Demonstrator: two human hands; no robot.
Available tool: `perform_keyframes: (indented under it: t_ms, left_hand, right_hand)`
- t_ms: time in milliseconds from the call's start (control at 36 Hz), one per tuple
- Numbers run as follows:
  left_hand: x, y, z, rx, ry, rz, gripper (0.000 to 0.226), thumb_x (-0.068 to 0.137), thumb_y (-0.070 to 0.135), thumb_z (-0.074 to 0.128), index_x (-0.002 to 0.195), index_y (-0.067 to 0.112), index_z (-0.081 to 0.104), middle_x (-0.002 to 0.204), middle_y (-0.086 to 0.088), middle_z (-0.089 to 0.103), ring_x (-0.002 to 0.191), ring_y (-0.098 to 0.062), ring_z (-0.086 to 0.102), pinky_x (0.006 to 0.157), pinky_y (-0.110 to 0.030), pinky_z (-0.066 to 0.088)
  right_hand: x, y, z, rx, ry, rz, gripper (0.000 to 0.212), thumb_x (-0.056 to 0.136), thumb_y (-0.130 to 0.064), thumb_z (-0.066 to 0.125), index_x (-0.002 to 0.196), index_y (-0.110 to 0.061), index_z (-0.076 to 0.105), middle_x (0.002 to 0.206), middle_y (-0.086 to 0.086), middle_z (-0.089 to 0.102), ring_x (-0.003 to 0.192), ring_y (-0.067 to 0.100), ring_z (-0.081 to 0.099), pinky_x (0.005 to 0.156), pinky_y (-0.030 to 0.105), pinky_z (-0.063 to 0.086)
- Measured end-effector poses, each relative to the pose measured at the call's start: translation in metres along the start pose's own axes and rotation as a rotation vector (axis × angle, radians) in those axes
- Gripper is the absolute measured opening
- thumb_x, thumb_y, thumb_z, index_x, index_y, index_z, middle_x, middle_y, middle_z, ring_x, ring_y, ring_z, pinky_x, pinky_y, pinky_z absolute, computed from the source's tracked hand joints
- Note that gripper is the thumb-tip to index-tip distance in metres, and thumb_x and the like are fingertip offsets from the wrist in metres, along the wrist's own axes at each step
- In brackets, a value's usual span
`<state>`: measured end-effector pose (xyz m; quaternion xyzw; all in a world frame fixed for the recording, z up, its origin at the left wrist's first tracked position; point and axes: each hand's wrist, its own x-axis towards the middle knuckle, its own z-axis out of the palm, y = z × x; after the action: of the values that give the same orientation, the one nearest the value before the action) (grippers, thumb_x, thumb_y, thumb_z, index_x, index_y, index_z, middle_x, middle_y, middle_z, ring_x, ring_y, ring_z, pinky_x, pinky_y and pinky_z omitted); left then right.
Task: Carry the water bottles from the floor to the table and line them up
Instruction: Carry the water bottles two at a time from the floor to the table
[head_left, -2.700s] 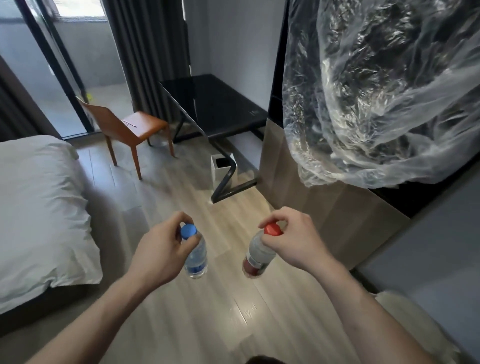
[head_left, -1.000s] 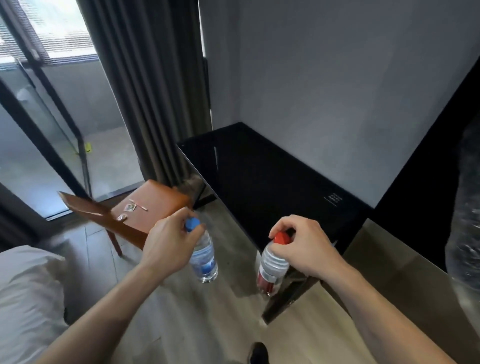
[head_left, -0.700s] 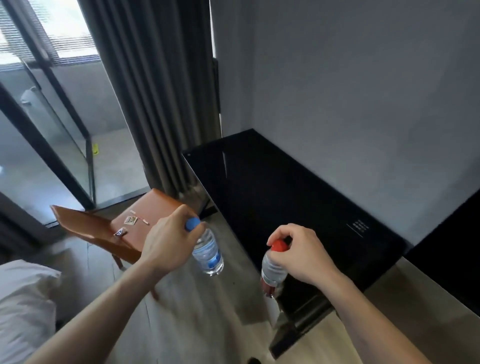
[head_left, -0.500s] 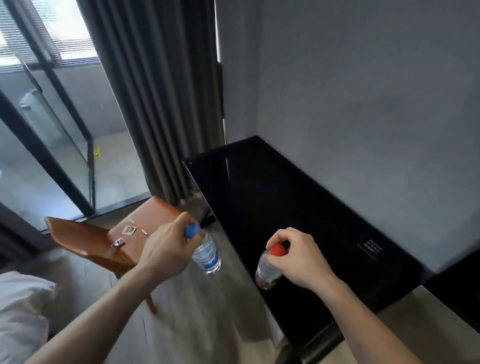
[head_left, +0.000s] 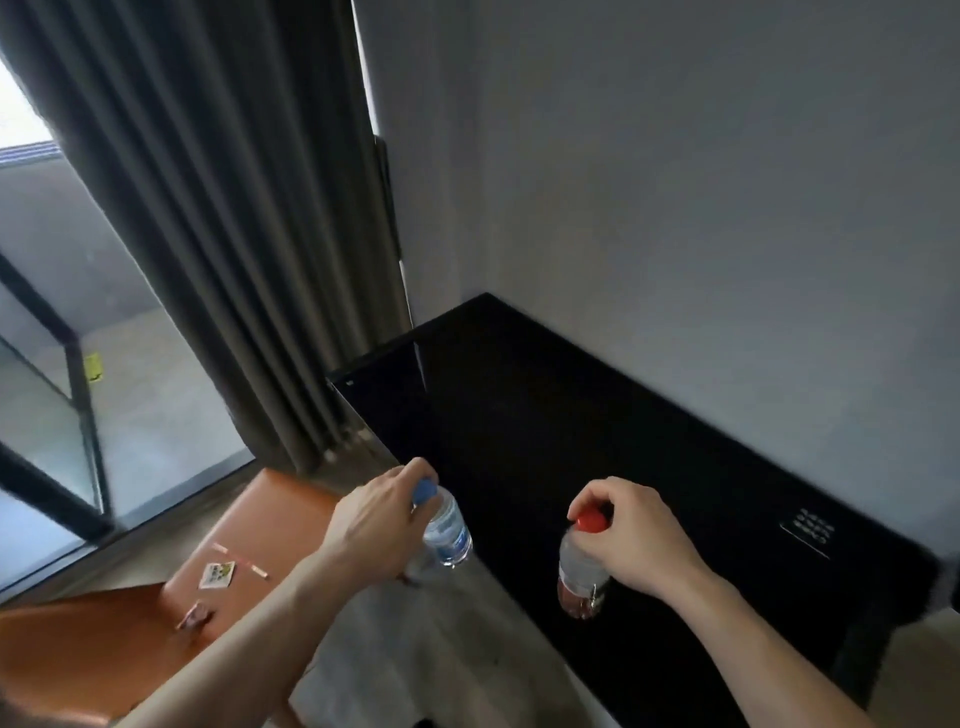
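My left hand (head_left: 371, 525) grips a clear bottle with a blue cap and blue label (head_left: 445, 527) by its neck; it hangs tilted over the near left edge of the black table (head_left: 545, 415). My right hand (head_left: 636, 538) pinches the red cap of a second clear bottle with a red label (head_left: 579, 574), which hangs above the table's front part. Neither bottle touches the tabletop. The glossy black top carries a small white printed mark (head_left: 808, 532) at the right.
An orange-brown chair (head_left: 228, 566) with small paper scraps on its seat stands left of the table, under my left arm. Dark curtains (head_left: 223, 234) hang behind it beside a glass door. A grey wall backs the table. Wooden floor lies between chair and table.
I have walked from the middle of the room up to the black table. Both hands, holding the same bottles, have moved forward over the table's edge; the chair is now closer at lower left.
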<state>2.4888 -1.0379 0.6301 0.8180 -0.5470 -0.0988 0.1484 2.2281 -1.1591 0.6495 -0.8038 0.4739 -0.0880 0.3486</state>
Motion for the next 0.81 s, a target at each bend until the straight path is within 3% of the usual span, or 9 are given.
perform_keyframes:
  t_ms: [83,250,639,806]
  left_hand:
    - [0.037,-0.024,-0.007,0.051,-0.045,0.077,0.018,0.097,0.053,0.044,0.109,0.04,0.044,0.107,0.016,0.06,0.088,-0.019,0.064,0.069,-0.036,0.048]
    - [0.098,-0.051,-0.024,0.163,-0.123,0.218,0.018,0.099,0.049,0.041,0.114,0.038,0.042,0.108,0.013,0.059,0.083,-0.02,0.063,0.061,-0.034,0.036]
    - [0.23,-0.085,-0.025,0.274,-0.175,0.281,0.018,0.101,0.038,0.041,0.119,0.037,0.041,0.103,0.014,0.055,0.077,-0.013,0.05,0.063,-0.03,0.033]
    - [0.271,-0.104,-0.021,0.318,-0.165,0.293,0.027,0.099,0.032,0.045,0.125,0.039,0.039,0.112,0.013,0.056,0.092,-0.016,0.06,0.064,-0.029,0.039]
  right_hand:
    - [0.022,-0.018,0.014,0.032,0.045,0.066,0.017,0.081,-0.025,0.078,0.083,-0.038,0.067,0.091,-0.018,0.066,0.082,0.0,0.065,0.064,0.014,0.047]
    - [0.053,-0.038,0.027,0.135,0.118,0.164,0.014,0.082,-0.025,0.078,0.082,-0.036,0.068,0.088,-0.013,0.069,0.08,0.004,0.067,0.065,0.019,0.052]
    - [0.156,-0.045,0.015,0.144,0.11,0.182,0.02,0.083,-0.017,0.074,0.086,-0.036,0.069,0.092,-0.015,0.068,0.083,0.002,0.067,0.065,0.017,0.051]
    - [0.201,-0.05,0.017,0.103,0.104,0.174,0.02,0.085,-0.017,0.075,0.09,-0.035,0.067,0.101,-0.015,0.063,0.089,0.004,0.064,0.068,0.017,0.05]
